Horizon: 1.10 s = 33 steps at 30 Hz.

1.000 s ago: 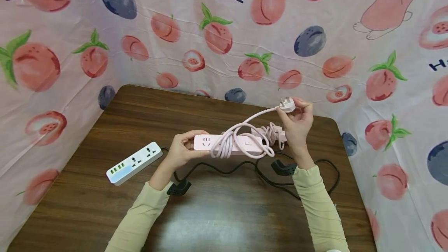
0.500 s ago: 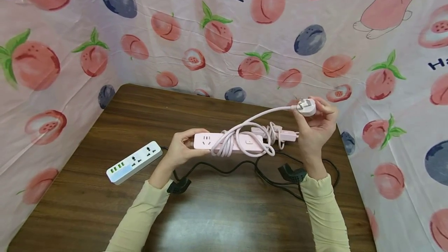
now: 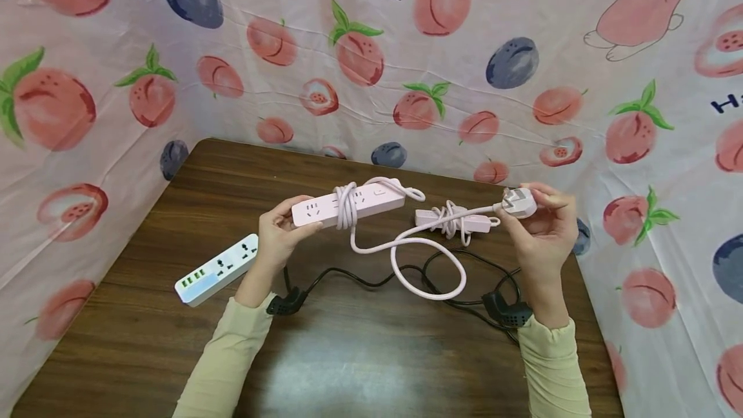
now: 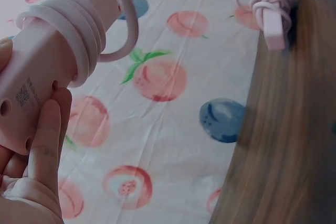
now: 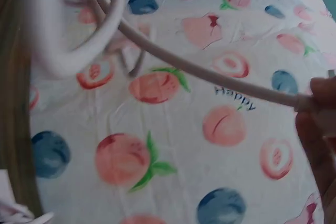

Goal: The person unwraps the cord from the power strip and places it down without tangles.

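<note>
Head view: a dark wood-grain tabletop, backed and flanked by a fruit-print cloth. The pink power strip, raised above the tabletop, serves as landmark. The left hand pinches its left end between thumb and fingers. Well to its right, the right hand pinches a three-pin plug; the pale cord coils round the strip and hangs in a loose loop between the two. Left of the landmark and nearer the wearer lies a white power strip; to its right, a second pink strip wrapped in cord; below it in view, a black cable.

Left wrist view: the fingers press the landmark's end beside a printed label.

Right wrist view: the cord runs taut-looking to the hand, partly cropped; the plug's outline is indistinct.
</note>
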{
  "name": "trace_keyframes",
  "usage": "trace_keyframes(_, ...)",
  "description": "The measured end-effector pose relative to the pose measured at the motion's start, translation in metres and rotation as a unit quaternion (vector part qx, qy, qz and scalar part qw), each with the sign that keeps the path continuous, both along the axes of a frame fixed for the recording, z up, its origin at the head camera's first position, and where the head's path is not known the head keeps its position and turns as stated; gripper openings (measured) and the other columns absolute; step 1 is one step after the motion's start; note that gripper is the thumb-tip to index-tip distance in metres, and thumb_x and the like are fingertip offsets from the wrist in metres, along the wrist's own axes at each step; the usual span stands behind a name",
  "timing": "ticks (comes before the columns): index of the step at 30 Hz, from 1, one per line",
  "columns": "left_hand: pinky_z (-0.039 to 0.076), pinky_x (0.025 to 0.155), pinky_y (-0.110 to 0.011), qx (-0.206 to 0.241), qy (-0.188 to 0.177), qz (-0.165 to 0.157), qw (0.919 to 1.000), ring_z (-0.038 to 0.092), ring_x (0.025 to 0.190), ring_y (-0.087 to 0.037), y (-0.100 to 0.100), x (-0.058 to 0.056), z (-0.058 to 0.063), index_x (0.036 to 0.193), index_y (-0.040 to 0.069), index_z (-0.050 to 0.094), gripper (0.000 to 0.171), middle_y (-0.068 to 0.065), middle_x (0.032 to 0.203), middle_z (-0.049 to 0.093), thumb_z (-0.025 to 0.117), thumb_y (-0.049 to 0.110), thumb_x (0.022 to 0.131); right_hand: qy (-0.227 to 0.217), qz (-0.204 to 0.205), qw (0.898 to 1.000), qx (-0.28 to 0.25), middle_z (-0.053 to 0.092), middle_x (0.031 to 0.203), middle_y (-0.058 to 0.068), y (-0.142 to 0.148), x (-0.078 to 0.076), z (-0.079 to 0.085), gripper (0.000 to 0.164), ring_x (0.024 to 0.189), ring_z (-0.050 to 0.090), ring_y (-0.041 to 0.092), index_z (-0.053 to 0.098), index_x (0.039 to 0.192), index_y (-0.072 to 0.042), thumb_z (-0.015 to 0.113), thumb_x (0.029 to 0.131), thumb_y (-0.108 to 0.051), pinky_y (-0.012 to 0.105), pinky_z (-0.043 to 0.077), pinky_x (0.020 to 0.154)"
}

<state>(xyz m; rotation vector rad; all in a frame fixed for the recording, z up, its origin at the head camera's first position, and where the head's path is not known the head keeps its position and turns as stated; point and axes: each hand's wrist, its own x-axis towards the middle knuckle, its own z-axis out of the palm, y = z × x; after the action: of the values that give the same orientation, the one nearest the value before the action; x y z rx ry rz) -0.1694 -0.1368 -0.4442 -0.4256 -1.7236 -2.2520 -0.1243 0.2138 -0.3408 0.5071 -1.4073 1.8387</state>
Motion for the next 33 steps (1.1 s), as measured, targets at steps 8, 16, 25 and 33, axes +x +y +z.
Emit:
trace_keyframes(8, 0.051, 0.066, -0.018, 0.022, -0.007, 0.009, 0.9997, 0.06, 0.079, -0.01, -0.013, -0.002, 0.01, 0.108, -0.024, 0.053, 0.047, -0.001, 0.094, 0.067, 0.062, -0.032, 0.063, -0.178, -0.118, 0.968, 0.135, 0.054, 0.101, 0.005, 0.021, -0.007, -0.034, 0.038, 0.085, 0.059, 0.01, 0.044, 0.098, 0.019, 0.065, 0.067, 0.027, 0.015, 0.052, 0.069)
trace_keyframes(16, 0.052, 0.066, -0.018, -0.012, 0.034, -0.053, 0.9979, 0.059, 0.083, -0.01, -0.013, -0.001, 0.006, 0.107, -0.024, 0.052, 0.048, -0.002, 0.097, 0.066, 0.064, -0.031, 0.061, -0.175, -0.218, 0.96, -0.011, 0.054, 0.096, 0.009, 0.052, -0.044, -0.043, 0.04, 0.076, 0.058, 0.014, 0.05, 0.093, 0.001, 0.066, 0.066, 0.026, 0.017, 0.051, 0.065)
trace_keyframes(25, 0.052, 0.065, -0.017, -0.057, 0.039, -0.07, 0.9952, 0.062, 0.081, -0.008, -0.016, -0.003, -0.001, 0.106, -0.026, 0.051, 0.048, -0.001, 0.097, 0.066, 0.067, -0.029, 0.061, -0.025, -0.277, 0.933, -0.23, 0.048, 0.096, 0.019, 0.1, -0.058, -0.012, 0.044, 0.09, 0.053, 0.028, 0.044, 0.09, 0.005, 0.06, 0.059, 0.031, 0.031, 0.045, 0.078)
trace_keyframes(33, 0.051, 0.065, -0.016, -0.042, 0.008, 0.002, 0.9991, 0.06, 0.08, -0.008, -0.025, -0.011, -0.004, 0.108, -0.026, 0.051, 0.048, 0.0, 0.095, 0.067, 0.066, -0.03, 0.063, -0.005, -0.283, 0.926, -0.249, 0.048, 0.097, 0.024, 0.119, -0.031, -0.005, 0.046, 0.093, 0.056, 0.035, 0.044, 0.091, 0.007, 0.065, 0.057, 0.029, 0.036, 0.048, 0.079)
